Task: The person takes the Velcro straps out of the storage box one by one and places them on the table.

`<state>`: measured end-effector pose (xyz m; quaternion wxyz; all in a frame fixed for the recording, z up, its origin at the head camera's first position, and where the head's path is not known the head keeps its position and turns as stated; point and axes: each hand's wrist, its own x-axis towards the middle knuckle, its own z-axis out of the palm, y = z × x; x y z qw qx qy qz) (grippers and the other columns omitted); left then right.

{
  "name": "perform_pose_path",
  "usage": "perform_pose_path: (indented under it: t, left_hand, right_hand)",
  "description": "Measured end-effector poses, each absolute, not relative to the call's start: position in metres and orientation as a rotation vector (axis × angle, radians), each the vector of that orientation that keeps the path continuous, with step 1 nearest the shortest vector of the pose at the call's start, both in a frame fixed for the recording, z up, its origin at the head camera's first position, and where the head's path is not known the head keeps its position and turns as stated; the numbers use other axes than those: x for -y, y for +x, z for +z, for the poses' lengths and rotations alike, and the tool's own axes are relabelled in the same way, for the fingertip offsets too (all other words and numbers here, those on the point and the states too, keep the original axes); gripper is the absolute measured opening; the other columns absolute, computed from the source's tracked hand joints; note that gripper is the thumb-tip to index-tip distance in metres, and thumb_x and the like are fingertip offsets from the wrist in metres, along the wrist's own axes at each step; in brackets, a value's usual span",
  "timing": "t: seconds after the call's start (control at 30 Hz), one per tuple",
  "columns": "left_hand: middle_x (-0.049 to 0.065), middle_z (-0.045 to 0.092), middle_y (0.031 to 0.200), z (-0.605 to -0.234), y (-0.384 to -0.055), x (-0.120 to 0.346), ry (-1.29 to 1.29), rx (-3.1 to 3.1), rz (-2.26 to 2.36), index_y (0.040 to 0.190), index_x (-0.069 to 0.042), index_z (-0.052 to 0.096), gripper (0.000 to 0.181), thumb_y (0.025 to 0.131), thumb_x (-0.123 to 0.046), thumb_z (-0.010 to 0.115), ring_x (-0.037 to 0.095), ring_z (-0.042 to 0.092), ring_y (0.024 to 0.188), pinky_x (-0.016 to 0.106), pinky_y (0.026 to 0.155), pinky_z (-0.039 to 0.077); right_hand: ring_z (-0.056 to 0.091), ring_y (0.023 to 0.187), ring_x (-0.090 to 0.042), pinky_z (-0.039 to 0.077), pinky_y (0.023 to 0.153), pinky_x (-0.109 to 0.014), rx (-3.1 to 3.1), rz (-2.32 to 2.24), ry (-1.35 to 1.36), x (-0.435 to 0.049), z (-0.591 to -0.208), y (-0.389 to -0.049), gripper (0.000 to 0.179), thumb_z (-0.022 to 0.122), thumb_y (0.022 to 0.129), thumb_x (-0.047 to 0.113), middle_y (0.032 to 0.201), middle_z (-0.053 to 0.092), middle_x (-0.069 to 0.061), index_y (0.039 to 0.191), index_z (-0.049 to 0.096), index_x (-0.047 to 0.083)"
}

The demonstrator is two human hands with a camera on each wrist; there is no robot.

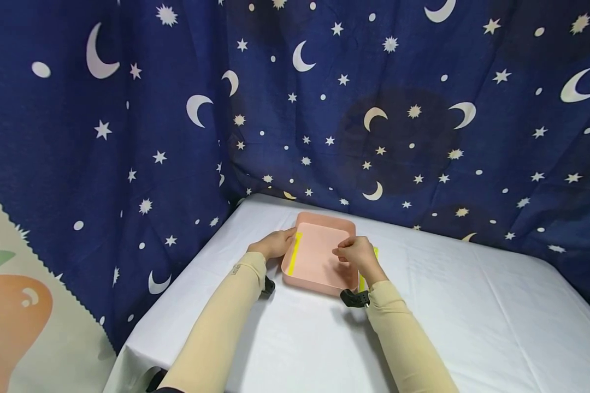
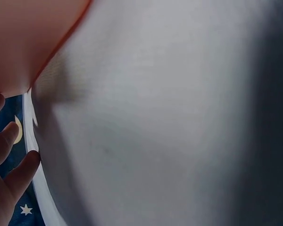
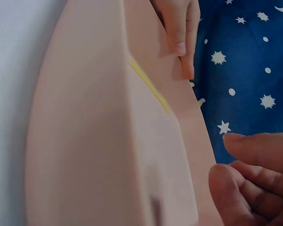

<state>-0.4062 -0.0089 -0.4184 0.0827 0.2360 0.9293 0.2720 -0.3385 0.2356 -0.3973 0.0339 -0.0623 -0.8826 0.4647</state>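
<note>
A shallow pink tray (image 1: 319, 281) lies on the white-covered table, with a yellow strip (image 1: 295, 254) along its left inner side. My left hand (image 1: 275, 244) holds the tray's left wall, its fingertips at the rim. Seen from the left wrist, the fingers (image 2: 23, 174) of that hand are spread beside the pink wall. Above the tray's right side hovers my right hand (image 1: 356, 252), fingers loosely curled. The right wrist view shows a gap between its thumb (image 3: 259, 148) and forefinger, and nothing visible in it.
Another yellow strip (image 1: 362, 283) shows at the tray's right side, partly hidden by the right wrist. White cloth (image 1: 472, 316) covers the table. A dark blue curtain (image 1: 398, 71) with moons and stars hangs behind and at the left.
</note>
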Motion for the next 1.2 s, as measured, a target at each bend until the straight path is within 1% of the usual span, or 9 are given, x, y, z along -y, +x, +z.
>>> perform_pose_path:
  t: [0.07,0.2,0.27,0.37,0.47,0.67,0.83,1.07,1.2]
  left_hand:
    - [0.001,0.033,0.163,-0.419,-0.406,0.01,0.706,-2.777,0.802,0.16,-0.018,0.028,0.051,0.11,-0.031,0.031,0.024,0.031,0.151,0.039,0.126,0.026]
    - [0.001,0.031,0.164,-0.421,-0.406,0.01,0.707,-2.774,0.794,0.16,-0.018,0.027,0.052,0.11,-0.032,0.03,0.024,0.03,0.152,0.039,0.126,0.026]
    - [0.001,0.031,0.164,-0.421,-0.406,0.01,0.702,-2.772,0.801,0.16,-0.018,0.027,0.052,0.11,-0.033,0.03,0.024,0.03,0.152,0.04,0.126,0.026]
    - [0.0,0.031,0.164,-0.422,-0.408,0.01,0.694,-2.773,0.805,0.16,-0.02,0.027,0.052,0.11,-0.035,0.03,0.024,0.03,0.152,0.041,0.126,0.025]
    - [0.0,0.032,0.164,-0.424,-0.409,0.009,0.687,-2.778,0.809,0.16,-0.02,0.028,0.052,0.11,-0.034,0.031,0.024,0.031,0.152,0.041,0.126,0.026]
    - [0.002,0.035,0.163,-0.429,-0.412,0.006,0.688,-2.787,0.819,0.159,-0.018,0.03,0.051,0.11,-0.031,0.033,0.026,0.035,0.15,0.042,0.125,0.029]
    - [0.001,0.035,0.163,-0.429,-0.413,0.006,0.703,-2.802,0.81,0.159,-0.017,0.03,0.051,0.11,-0.031,0.034,0.025,0.035,0.149,0.041,0.125,0.029]
    - [0.0,0.034,0.163,-0.426,-0.413,0.008,0.714,-2.798,0.813,0.159,-0.018,0.029,0.053,0.11,-0.036,0.031,0.023,0.033,0.15,0.039,0.125,0.028]
    - [0.0,0.034,0.163,-0.425,-0.412,0.009,0.721,-2.8,0.812,0.159,-0.017,0.029,0.052,0.11,-0.034,0.031,0.023,0.033,0.15,0.039,0.125,0.028]
  right_hand:
    - [0.069,0.067,-0.009,0.056,0.064,-0.026,2.732,1.41,-0.172,-0.231,-0.399,-0.34,0.021,0.078,0.085,0.012,0.088,0.074,-0.01,0.098,0.072,-0.003]
    - [0.066,0.063,-0.009,0.051,0.059,-0.02,2.752,1.372,-0.138,-0.221,-0.405,-0.345,0.02,0.08,0.082,0.012,0.075,0.072,-0.004,0.094,0.073,-0.003]
    - [0.064,0.062,-0.009,0.05,0.057,-0.02,2.749,1.388,-0.135,-0.216,-0.408,-0.347,0.018,0.081,0.082,0.011,0.069,0.069,-0.001,0.091,0.073,-0.002]
    - [0.061,0.06,-0.01,0.048,0.055,-0.02,2.742,1.434,-0.124,-0.208,-0.411,-0.348,0.016,0.08,0.081,0.009,0.065,0.066,0.0,0.088,0.072,-0.003]
    - [0.061,0.058,-0.011,0.047,0.053,-0.02,2.736,1.471,-0.108,-0.202,-0.414,-0.348,0.014,0.08,0.079,0.006,0.064,0.065,-0.001,0.086,0.072,-0.004]
    - [0.058,0.055,-0.008,0.045,0.05,-0.019,2.79,1.387,-0.136,-0.196,-0.422,-0.347,0.014,0.082,0.079,0.009,0.065,0.067,-0.001,0.084,0.073,-0.001]
    - [0.055,0.054,-0.008,0.044,0.049,-0.019,2.801,1.372,-0.143,-0.193,-0.425,-0.348,0.013,0.082,0.08,0.01,0.064,0.066,0.0,0.084,0.074,0.0]
    - [0.059,0.059,-0.009,0.045,0.054,-0.019,2.81,1.296,-0.096,-0.181,-0.423,-0.35,0.015,0.084,0.077,0.014,0.062,0.069,0.001,0.081,0.076,0.002]
    - [0.058,0.057,-0.008,0.045,0.053,-0.019,2.812,1.296,-0.082,-0.173,-0.425,-0.351,0.015,0.084,0.076,0.013,0.059,0.067,0.002,0.08,0.075,0.002]
